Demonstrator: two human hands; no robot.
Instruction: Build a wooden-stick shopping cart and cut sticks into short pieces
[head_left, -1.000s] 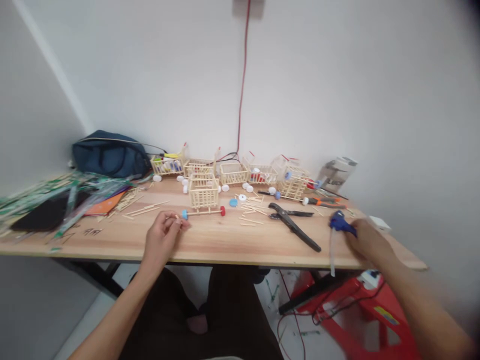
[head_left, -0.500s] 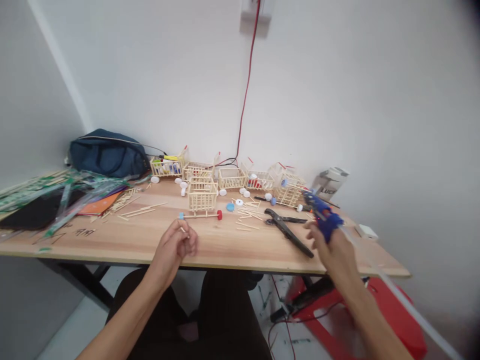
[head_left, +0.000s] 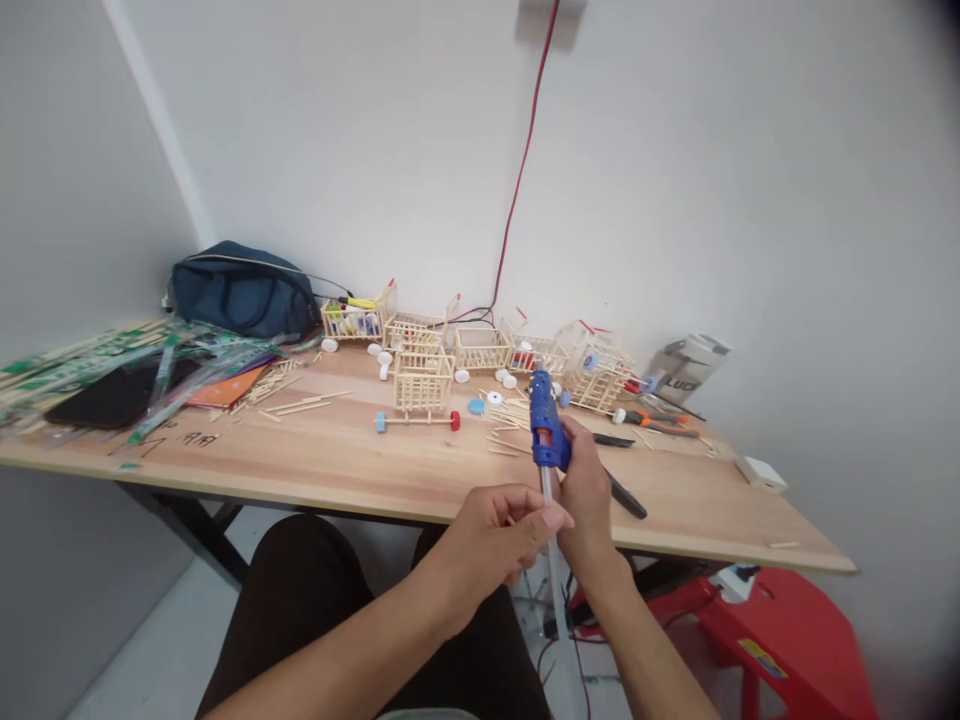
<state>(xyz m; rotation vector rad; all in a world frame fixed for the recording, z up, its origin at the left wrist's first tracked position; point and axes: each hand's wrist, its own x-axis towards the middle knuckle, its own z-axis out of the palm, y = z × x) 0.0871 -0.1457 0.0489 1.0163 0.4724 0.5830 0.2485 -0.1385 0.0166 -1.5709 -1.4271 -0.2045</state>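
Note:
My right hand point(head_left: 587, 500) is wrapped round a blue glue gun point(head_left: 545, 420), held above the front edge of the wooden table point(head_left: 315, 460) with its nozzle pointing away from me. A clear glue stick point(head_left: 553, 550) sticks out of the gun's back, down toward me. My left hand point(head_left: 501, 535) is closed, its thumb and fingers pinching that glue stick just behind the gun. Farther back on the table stand several small baskets built of wooden sticks point(head_left: 424, 380), and a stick axle with a blue and a red cap point(head_left: 417, 421) lies in front of them.
Black pliers point(head_left: 621, 490) lie right of my hands. Loose sticks and bottle caps point(head_left: 499, 400) are scattered mid-table. A dark blue bag point(head_left: 244, 295) and plastic packets point(head_left: 112, 370) fill the left. A red cable point(head_left: 525, 160) runs up the wall. A red plastic stool point(head_left: 780, 640) stands at the lower right.
My right hand picked up the glue gun from the table's right side and carried it to the middle. My left hand left the stick axle and closed on the glue stick.

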